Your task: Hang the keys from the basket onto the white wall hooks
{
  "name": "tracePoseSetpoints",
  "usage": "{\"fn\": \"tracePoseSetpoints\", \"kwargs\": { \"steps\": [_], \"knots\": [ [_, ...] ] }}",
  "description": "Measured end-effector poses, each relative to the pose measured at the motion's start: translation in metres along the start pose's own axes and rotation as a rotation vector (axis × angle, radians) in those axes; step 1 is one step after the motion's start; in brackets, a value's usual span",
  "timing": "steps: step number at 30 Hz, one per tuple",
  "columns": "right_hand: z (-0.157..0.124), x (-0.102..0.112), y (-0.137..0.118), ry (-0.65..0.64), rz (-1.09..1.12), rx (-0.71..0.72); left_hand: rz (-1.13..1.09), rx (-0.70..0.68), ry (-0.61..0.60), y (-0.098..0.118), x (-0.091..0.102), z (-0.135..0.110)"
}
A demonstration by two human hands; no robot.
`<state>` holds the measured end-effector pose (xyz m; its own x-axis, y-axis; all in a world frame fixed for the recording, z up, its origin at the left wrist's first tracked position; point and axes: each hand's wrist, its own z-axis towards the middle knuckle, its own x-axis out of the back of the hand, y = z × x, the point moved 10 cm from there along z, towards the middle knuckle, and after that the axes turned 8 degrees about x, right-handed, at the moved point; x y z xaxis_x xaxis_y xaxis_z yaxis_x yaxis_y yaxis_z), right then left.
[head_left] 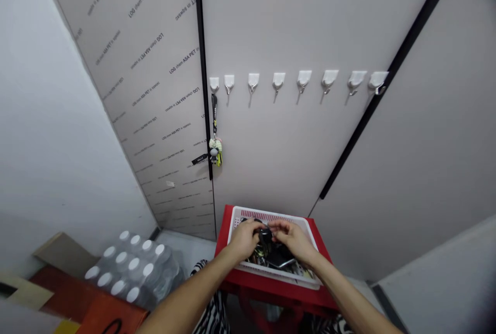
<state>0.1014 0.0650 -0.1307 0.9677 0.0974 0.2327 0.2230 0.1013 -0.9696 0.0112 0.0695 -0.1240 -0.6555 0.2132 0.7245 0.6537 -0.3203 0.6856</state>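
Black on white: pinching a dark thing (265, 235) with the left hand (245, 239), cannot tell about the right hand (296, 241), above the lower-middle basket (279, 275), maybe to catch drops.

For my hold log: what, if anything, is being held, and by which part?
A black item, apparently by its upper end in the left grip; whether the right grip also holds it cannot be told.
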Motion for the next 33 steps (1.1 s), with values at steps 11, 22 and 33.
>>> {"fn": "tracePoseSetpoints", "kwargs": {
  "steps": [11, 22, 33],
  "knots": [
    [-0.015, 0.021, 0.005, -0.133, -0.857, -0.084, -0.286, 0.033, 0.276, -0.006, 0.036, -0.003],
    [-0.015, 0.036, -0.019, 0.008, -0.344, 0.038, -0.204, 0.042, 0.242, -0.002, 0.031, -0.004],
    [-0.009, 0.057, -0.042, 0.358, 0.277, 0.016, -0.729, 0.134, -0.136, 0.006, -0.003, -0.002]
  ]
}}
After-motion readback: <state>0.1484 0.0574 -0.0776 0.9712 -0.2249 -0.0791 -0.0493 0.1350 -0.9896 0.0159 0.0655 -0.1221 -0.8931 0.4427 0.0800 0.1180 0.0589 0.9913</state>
